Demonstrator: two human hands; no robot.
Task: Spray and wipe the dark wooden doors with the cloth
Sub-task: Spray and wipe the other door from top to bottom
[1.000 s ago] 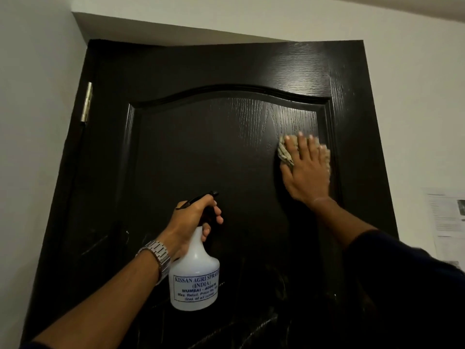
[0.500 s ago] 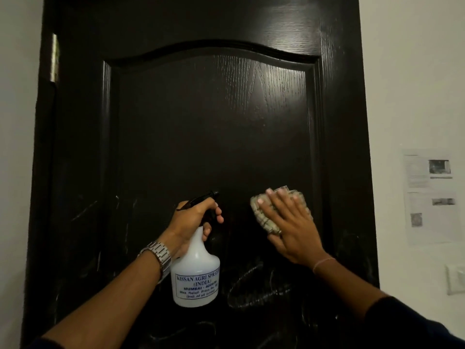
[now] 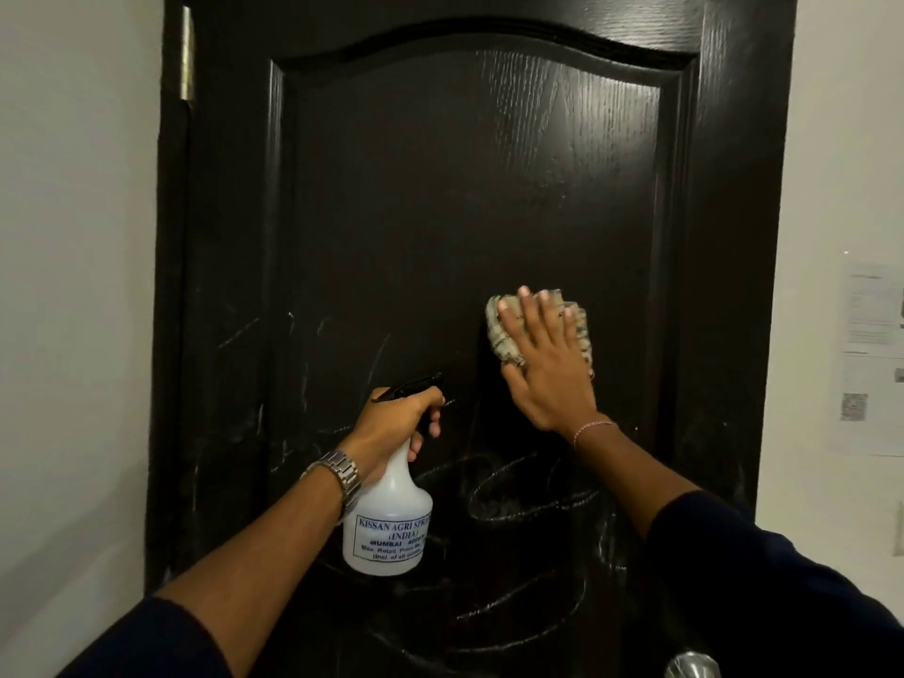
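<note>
1. Right hand (image 3: pixel 550 364), fingers flat, presses the cloth (image 3: pixel 508 335) on the dark door (image 3: pixel 440 212); it could slip off.
2. Left hand (image 3: pixel 391 423) grips the spray bottle (image 3: pixel 389 526); white scrawls (image 3: pixel 528 496) below, possibly chalk, may smear.

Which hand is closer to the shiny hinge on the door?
Left. The left hand holds the spray bottle below and right of the hinge; the right hand presses the cloth farther right.

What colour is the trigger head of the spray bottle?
Black, above a translucent white spray bottle body; the trigger head shows best in the head view.
</note>
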